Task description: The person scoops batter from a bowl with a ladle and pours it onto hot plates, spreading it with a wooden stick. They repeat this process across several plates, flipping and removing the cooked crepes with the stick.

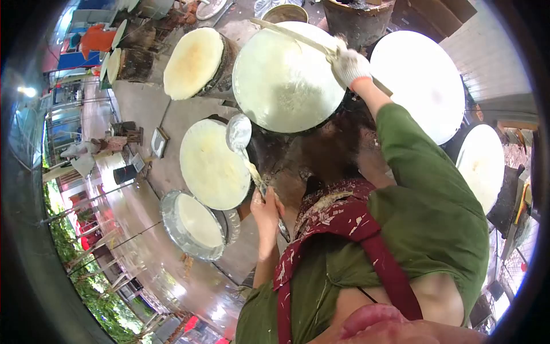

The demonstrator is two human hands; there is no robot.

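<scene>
A round golden sheet (193,62) lay on a dark drum at the back. A shiny metal basin (195,225) sat on the wet grey floor (143,218).

— Where does everything sit?
— The ladle (239,133) lies between the near round sheet (213,164) on its left and the big round sheet (286,69) above it.
— And the basin (195,225)?
— Below the near sheet. The stick (292,35) lies across the big sheet's top; another sheet (423,83) is right of it.
</scene>
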